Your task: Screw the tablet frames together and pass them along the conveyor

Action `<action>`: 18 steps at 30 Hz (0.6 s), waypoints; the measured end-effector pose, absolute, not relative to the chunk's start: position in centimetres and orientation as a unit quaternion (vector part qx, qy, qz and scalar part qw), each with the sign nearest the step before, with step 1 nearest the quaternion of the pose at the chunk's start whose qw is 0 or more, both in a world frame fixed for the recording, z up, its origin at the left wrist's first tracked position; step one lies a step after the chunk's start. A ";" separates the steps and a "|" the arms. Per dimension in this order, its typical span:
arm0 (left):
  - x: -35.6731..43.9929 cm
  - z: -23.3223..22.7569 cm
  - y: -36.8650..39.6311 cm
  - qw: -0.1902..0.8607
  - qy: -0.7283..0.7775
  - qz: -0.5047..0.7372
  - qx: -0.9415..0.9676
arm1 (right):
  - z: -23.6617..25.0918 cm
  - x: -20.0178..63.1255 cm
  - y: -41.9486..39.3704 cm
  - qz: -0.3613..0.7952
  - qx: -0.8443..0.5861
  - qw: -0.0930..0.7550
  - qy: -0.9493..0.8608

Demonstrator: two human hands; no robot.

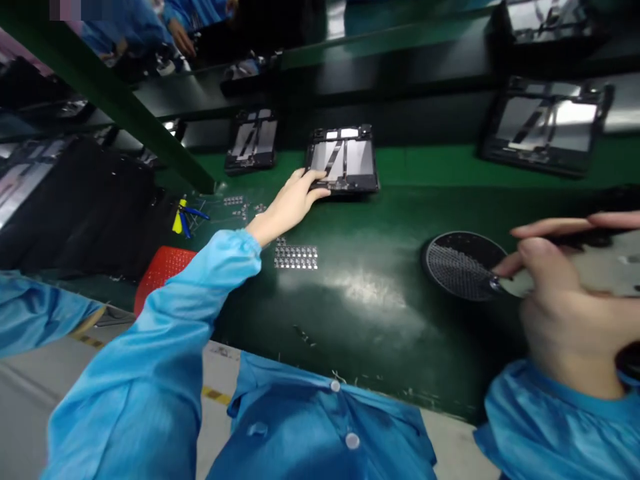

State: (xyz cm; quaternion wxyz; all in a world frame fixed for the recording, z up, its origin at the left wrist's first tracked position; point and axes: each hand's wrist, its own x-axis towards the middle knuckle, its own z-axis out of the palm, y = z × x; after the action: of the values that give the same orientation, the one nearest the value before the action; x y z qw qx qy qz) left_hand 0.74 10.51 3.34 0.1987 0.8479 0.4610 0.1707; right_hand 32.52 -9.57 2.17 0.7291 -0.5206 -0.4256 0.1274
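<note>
While the left hand grasps the near-left corner of the tablet frame on the green belt, draw it flat.
The right hand is clenched on a dark tool beside the round screw tray; better keep it clear of the tray.

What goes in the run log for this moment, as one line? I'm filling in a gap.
left hand: gripping open tablet chassis at its near-left corner | right hand: holding dark tool, tip over round screw tray | surface: green belt
</note>
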 end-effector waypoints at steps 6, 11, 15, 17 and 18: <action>-1.8 4.2 -6.1 0.222 0.463 0.128 0.849 | 2.9 32.0 -9.6 0.135 -0.452 0.757 -0.452; -2.1 2.9 -14.3 0.148 0.460 0.068 0.873 | 2.5 31.7 -8.8 0.117 -0.407 0.784 -0.454; -3.7 4.7 -11.2 0.133 0.466 0.052 0.873 | 2.4 31.7 -8.5 0.114 -0.419 0.775 -0.459; -5.3 5.9 -7.1 0.114 0.478 0.044 0.870 | 2.5 31.4 -8.5 0.109 -0.425 0.771 -0.462; -6.1 6.4 -4.8 0.098 0.488 0.036 0.867 | 2.6 31.3 -8.6 0.109 -0.428 0.769 -0.462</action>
State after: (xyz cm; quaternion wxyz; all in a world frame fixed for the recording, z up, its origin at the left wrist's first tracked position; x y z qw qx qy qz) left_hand -6.13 -4.78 6.40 0.0984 0.8667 0.4876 0.0362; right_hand 31.27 -8.56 2.59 0.7690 -0.4277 -0.4625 0.1089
